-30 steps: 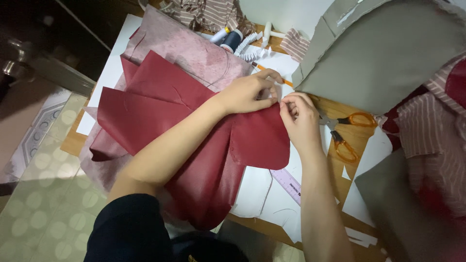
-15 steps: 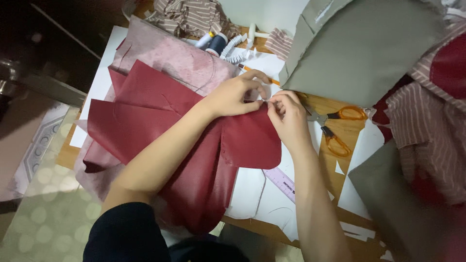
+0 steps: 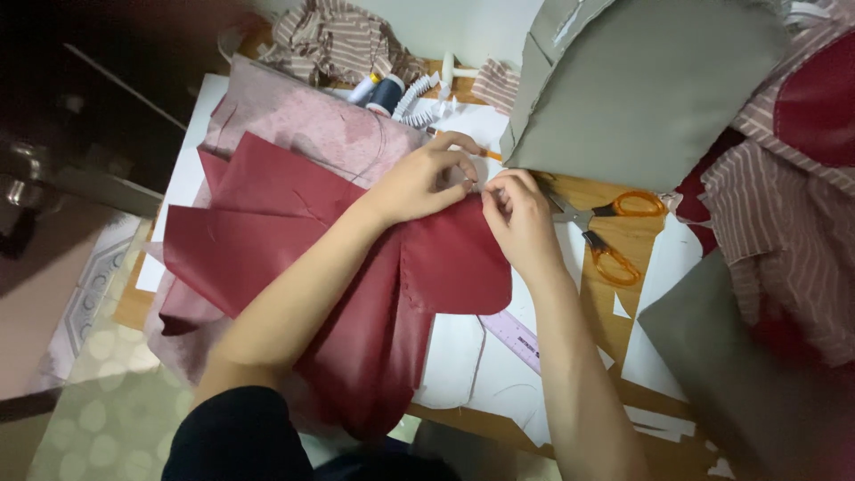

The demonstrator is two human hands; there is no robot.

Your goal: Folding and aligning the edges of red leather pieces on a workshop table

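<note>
Both hands meet at the far edge of the red fabric [image 3: 303,258]: left hand [image 3: 419,183] and right hand [image 3: 521,223] each pinch its rim with fingertips. Fabric lies spread over the table's [image 3: 623,312] left half; orange scissors [image 3: 606,233] lie just right.

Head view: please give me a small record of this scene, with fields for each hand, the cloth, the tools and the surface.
left hand: fingertips pinch the top edge of the red cloth
right hand: pinches the same spot, beside the left
red cloth: fanned pieces on pink cloth
tools: orange scissors, lilac ruler, thread spools
surface: wooden table with white paper
</note>
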